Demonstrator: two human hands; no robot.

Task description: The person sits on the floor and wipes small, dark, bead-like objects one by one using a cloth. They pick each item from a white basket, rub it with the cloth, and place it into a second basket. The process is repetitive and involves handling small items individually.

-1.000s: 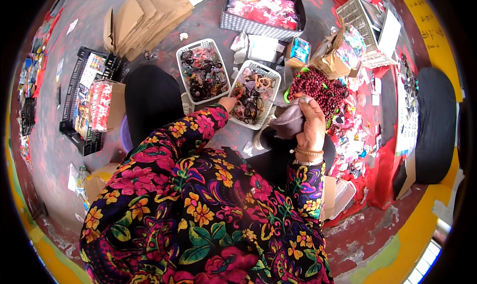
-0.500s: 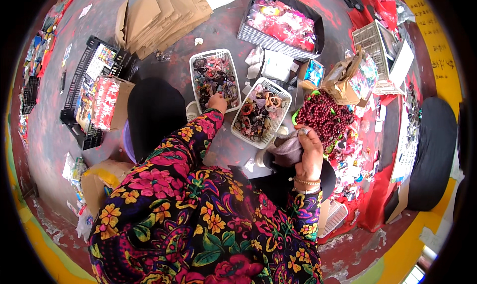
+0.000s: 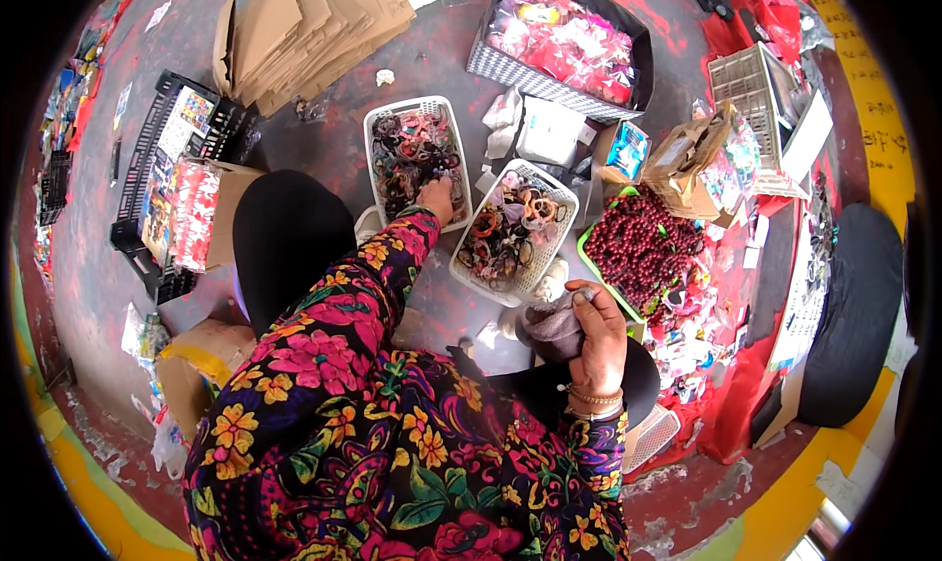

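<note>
Two white plastic baskets stand on the floor in front of me. Dark and pink hair ties fill the left basket [image 3: 370, 149]; the right basket [image 3: 567, 229] holds black, orange and tan ones. My left hand [image 3: 436, 198] reaches over the near right side of the left basket, with its fingers curled down at the hair ties. What those fingers hold is hidden. Above my right knee, my right hand [image 3: 597, 340] pinches a soft grey-mauve cloth piece [image 3: 551, 330] between thumb and fingers. The cloth bunches and hangs to the left of the hand.
Dark red beads [image 3: 643, 242] fill a green-rimmed tray at the right. A patterned bin [image 3: 549, 88] of pink packets stands at the back. Flattened cardboard [image 3: 304, 36] lies far left, near a black crate [image 3: 147, 237]. White packages [image 3: 548, 131] lie behind the right basket.
My left hand has shifted slightly right along the left basket. My right hand and the cloth have come a little nearer to me. The whole view has shifted slightly.
</note>
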